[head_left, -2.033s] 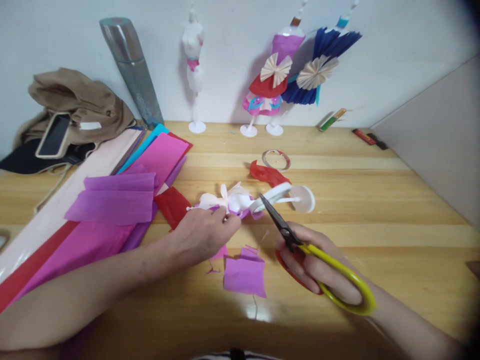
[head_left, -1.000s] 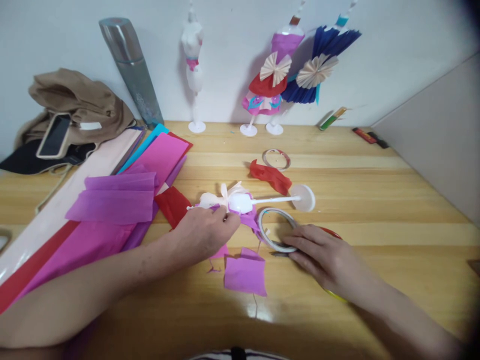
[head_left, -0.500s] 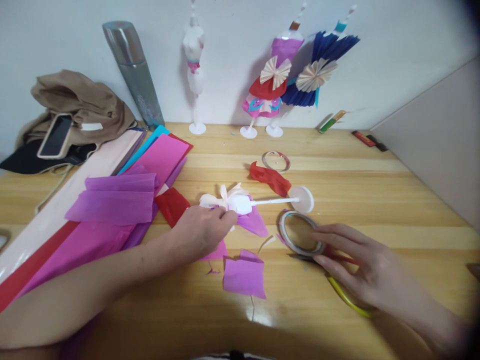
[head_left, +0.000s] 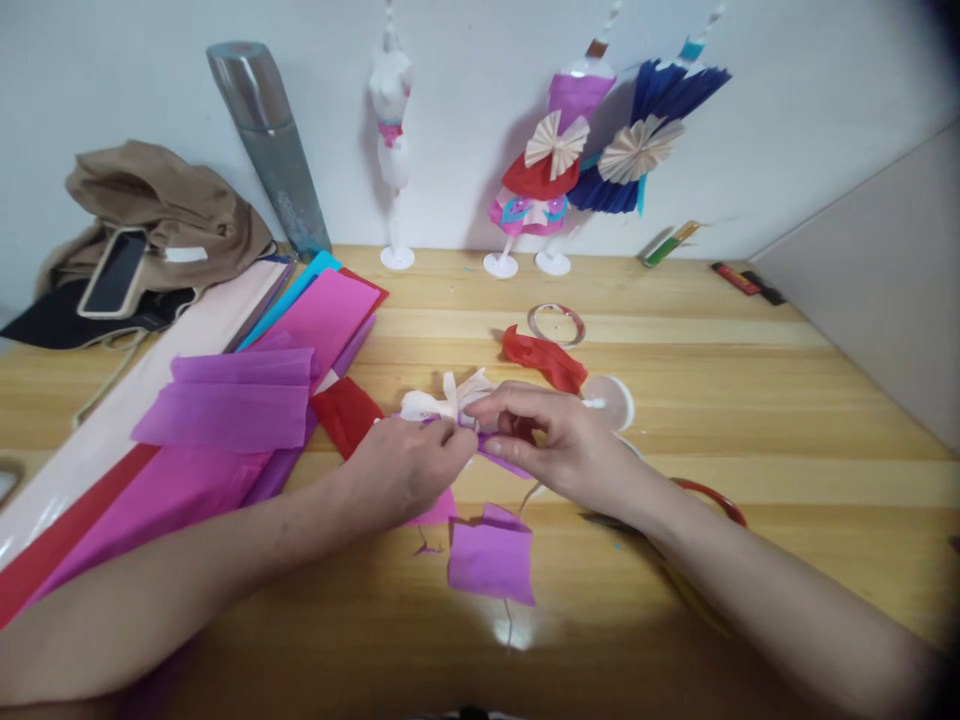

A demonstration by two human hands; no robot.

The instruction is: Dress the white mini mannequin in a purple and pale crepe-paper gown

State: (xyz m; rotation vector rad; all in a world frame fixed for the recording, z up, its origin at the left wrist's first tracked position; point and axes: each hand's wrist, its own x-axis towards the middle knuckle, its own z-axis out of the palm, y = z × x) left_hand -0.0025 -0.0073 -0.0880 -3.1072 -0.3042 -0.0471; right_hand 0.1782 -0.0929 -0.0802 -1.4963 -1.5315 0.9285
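A small white mannequin (head_left: 439,403) lies on its side on the wooden table (head_left: 750,400), with its round base (head_left: 611,400) pointing right. My left hand (head_left: 409,470) pinches purple paper against its body. My right hand (head_left: 555,440) has closed its fingers on the mannequin's middle and the purple paper there. A loose purple paper scrap (head_left: 491,555) lies just in front of both hands. Scissors (head_left: 709,495) with a red handle rest on the table under my right forearm, partly hidden.
Stacked crepe paper sheets (head_left: 225,400) in purple, pink, red and cream cover the left side. A red scrap (head_left: 544,358) and a tape ring (head_left: 556,323) lie behind the hands. Dressed mannequins (head_left: 592,150), a bare mannequin (head_left: 390,120), a steel flask (head_left: 270,140), a bag with a phone (head_left: 116,270) line the wall.
My right hand put down the scissors, touched a tape roll on the table, then moved left onto the mannequin. The tape roll is now hidden behind it. My left hand stayed put.
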